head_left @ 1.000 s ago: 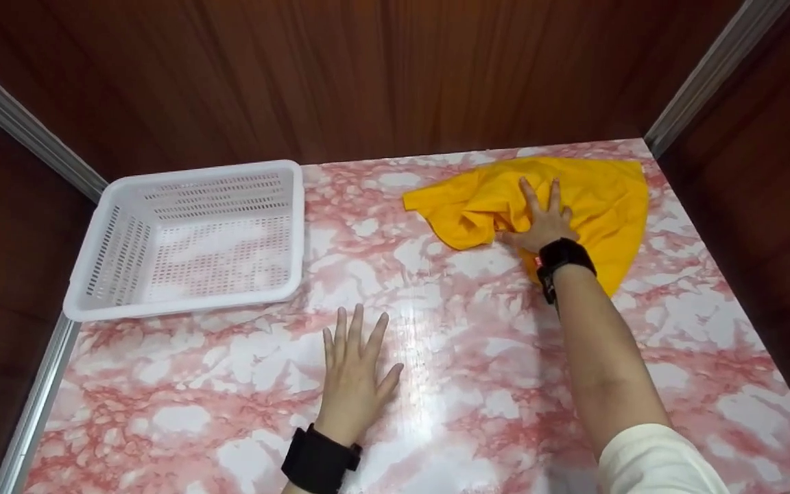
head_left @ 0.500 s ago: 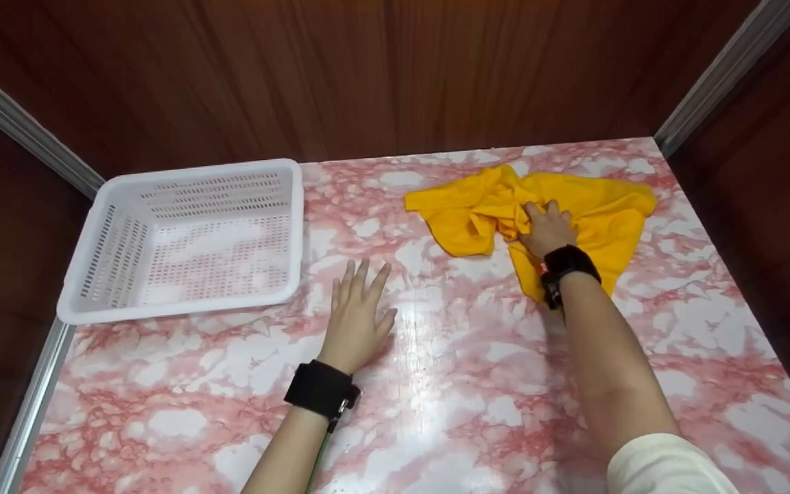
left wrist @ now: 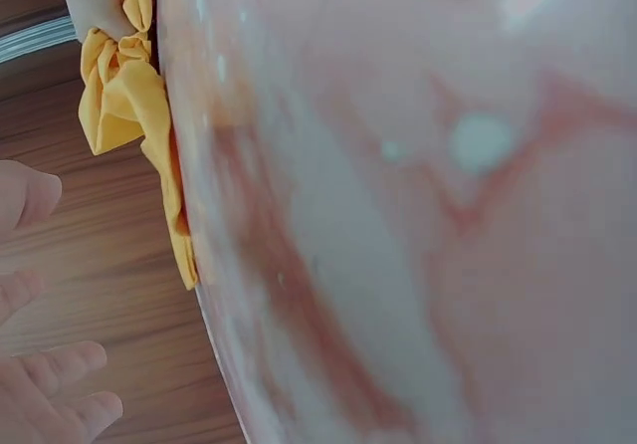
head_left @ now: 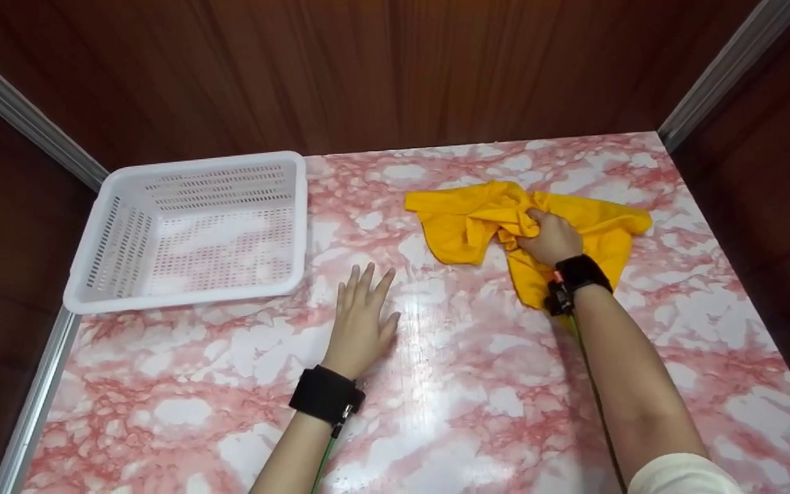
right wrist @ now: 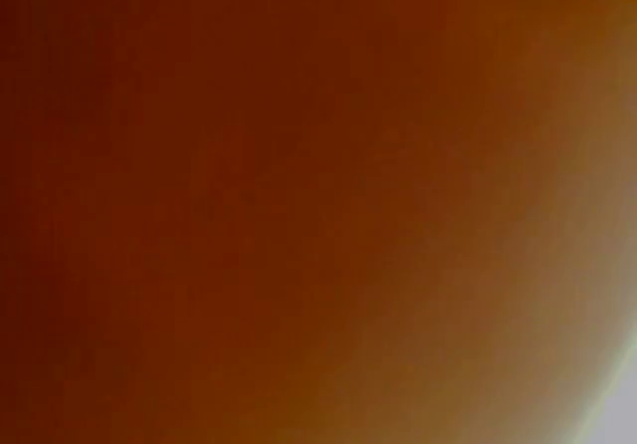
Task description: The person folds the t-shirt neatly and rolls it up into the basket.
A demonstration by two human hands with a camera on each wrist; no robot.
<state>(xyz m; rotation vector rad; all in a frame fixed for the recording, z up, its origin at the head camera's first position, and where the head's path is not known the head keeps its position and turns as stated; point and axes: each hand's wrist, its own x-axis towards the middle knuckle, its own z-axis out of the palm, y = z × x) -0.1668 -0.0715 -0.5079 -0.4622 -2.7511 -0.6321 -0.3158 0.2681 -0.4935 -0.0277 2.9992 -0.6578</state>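
A crumpled yellow cloth (head_left: 455,230) lies toward the back right of the table, bunched at its middle. My right hand (head_left: 554,240) grips that bunched part with curled fingers, some of them hidden in the folds. With fingers spread and straight, my left hand (head_left: 359,322) is over the table left of the cloth, holding nothing. In the left wrist view, the fingertips of the left hand (left wrist: 50,379) show at the left edge, and the yellow cloth (left wrist: 139,106) is gathered under the other hand. The right wrist view is only a dark orange-brown blur.
A white perforated plastic basket (head_left: 301,226) stands at the back left with nothing in it. The pink-and-white marbled table (head_left: 182,412) is bordered by dark wood panels (head_left: 367,75) at the back and sides, with metal strips at the corners.
My right hand has curled from spread fingers into a grip, gathering the cloth together and drawing it slightly nearer. My left hand has moved forward, then stayed nearly still.
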